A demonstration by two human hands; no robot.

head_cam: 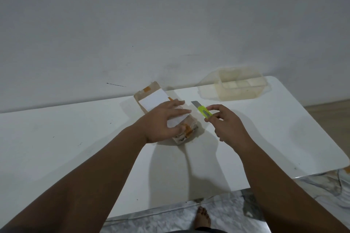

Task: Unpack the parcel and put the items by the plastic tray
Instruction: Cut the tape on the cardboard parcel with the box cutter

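While the parcel (154, 101) lies sealed, its brown wrap, white label and orange tape unbroken, near the middle of the far edge of the desk (75, 138), the step in hand is cutting it open. The left hand (161, 123) rests on top of it, fingers (178, 103) laid flat and slightly spread, pressing it down. Just to its right, the right hand (227, 125) pinches a yellow-green knife (203, 111) between thumb and fingers (214, 108), blade out and not touching the wrap. The plastic tray (242, 86) stands apart at the far right corner. The next move, I judge, calls for lowering the blade onto a taped seam and cutting shallow, clear of the holding hand and the contents.
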